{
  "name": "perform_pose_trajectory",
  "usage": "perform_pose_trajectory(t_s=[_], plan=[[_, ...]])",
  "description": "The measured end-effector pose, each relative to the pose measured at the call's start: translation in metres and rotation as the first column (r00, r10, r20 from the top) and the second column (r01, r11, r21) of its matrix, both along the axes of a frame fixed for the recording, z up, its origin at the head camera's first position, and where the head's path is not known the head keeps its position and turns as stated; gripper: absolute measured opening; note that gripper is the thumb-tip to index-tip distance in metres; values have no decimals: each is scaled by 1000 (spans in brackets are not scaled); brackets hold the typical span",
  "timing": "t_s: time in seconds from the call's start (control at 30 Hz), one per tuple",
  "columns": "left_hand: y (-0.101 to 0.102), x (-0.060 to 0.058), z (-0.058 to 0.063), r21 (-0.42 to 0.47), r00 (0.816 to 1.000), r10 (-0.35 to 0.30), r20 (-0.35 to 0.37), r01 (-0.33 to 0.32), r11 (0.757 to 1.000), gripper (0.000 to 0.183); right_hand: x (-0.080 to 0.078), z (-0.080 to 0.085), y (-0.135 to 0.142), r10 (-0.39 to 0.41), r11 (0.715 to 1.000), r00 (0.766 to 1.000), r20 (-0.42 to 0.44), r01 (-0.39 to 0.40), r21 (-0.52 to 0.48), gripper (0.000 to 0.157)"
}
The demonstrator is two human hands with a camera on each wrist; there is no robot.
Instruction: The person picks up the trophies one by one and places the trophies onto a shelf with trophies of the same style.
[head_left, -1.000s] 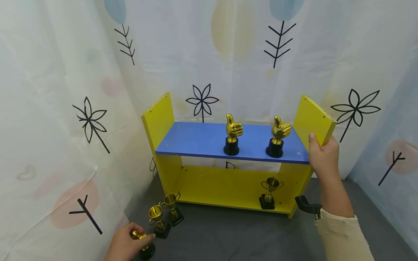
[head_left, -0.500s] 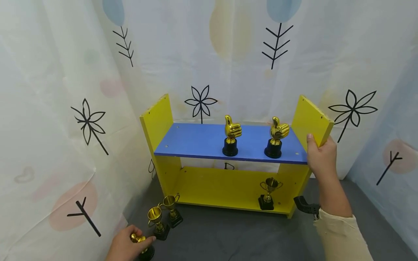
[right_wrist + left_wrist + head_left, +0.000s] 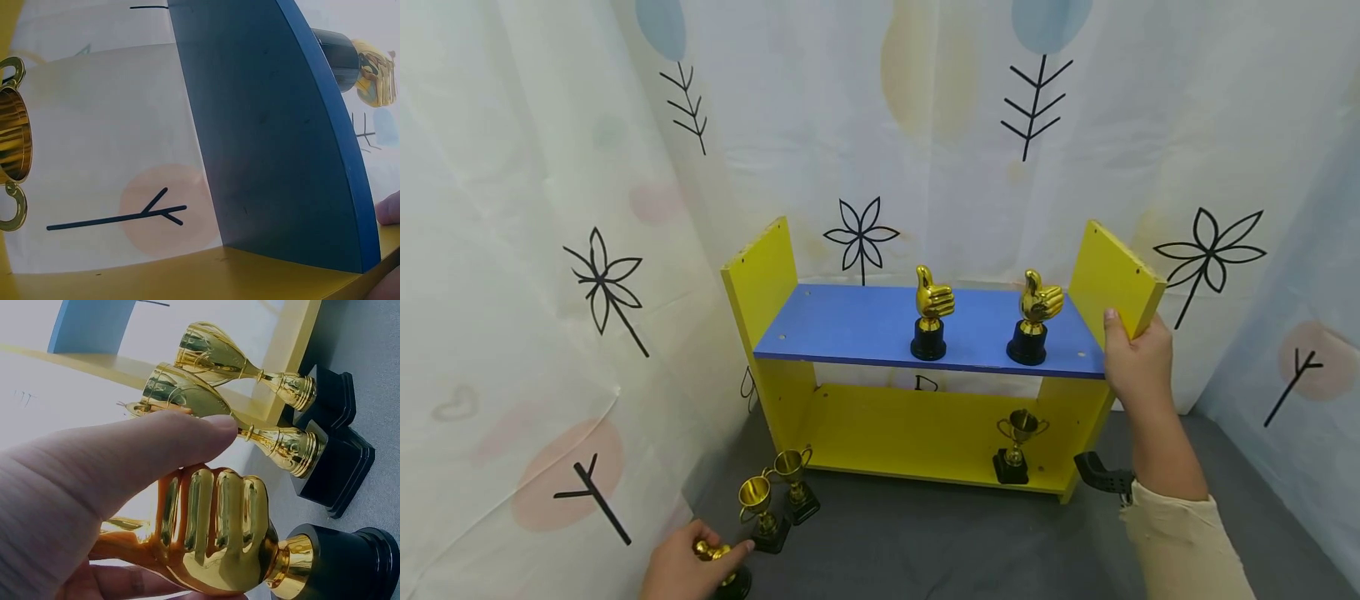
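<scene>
At the lower left, my left hand has its thumb and fingers around a gold thumbs-up trophy whose black round base points away from the palm. Just beyond it, two gold cup trophies stand on black square bases on the grey floor. My right hand grips the front edge of the shelf unit's yellow right side panel. Two more thumbs-up trophies stand upright on the blue shelf. On the yellow bottom board, a cup trophy stands toward the right end.
The shelf unit's yellow left side panel rises behind the floor cups. Printed white curtains close off the back and both sides. A black strap sticks out from the right wrist. Grey cloth covers the floor in front.
The left hand has shifted very slightly to the left with the thumbs-up trophy in its grip. The head view has moved a little. The right hand keeps its hold on the side panel.
</scene>
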State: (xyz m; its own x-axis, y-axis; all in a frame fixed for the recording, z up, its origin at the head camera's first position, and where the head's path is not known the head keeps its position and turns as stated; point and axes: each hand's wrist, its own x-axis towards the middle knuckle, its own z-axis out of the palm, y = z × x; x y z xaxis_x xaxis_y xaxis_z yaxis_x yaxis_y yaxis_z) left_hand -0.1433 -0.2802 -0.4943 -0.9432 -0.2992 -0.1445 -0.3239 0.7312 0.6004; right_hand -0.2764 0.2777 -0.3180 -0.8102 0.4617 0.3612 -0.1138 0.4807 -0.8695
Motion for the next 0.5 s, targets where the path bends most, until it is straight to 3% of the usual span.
perform_pose_trajectory(t_s=[0.33, 0.5], plan=[[3, 0, -1, -35, 999, 44, -9, -45, 998, 68, -1, 0, 0, 3, 1000, 1000, 7, -2, -15, 54], [-1, 2, 0, -7, 1000, -1, -4, 1, 1000, 62, -1, 0, 0, 2, 1000, 1000, 18, -1, -23, 54]])
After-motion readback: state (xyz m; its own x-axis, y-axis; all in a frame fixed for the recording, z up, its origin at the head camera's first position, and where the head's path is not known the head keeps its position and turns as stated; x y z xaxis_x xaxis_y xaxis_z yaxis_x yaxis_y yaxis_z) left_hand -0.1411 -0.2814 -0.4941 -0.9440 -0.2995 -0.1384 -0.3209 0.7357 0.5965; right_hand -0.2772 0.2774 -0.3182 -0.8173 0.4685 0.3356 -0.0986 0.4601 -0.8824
